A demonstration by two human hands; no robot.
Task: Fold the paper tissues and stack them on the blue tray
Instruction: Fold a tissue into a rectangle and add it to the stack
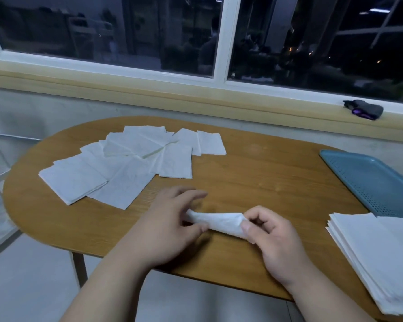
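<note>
Grips clamp both ends of a bunched tissue [219, 223], the left grip [170, 226] pinching one end and the right grip [272, 242] the other, just above the counter [254, 177]. Loose tissues [126, 163] lie fanned across the far left. A stack [377, 252] sits at the right edge, just before the blue tray [370, 180].

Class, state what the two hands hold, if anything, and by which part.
One partly folded white tissue: the left hand holds its left end, the right hand pinches its right end.
</note>
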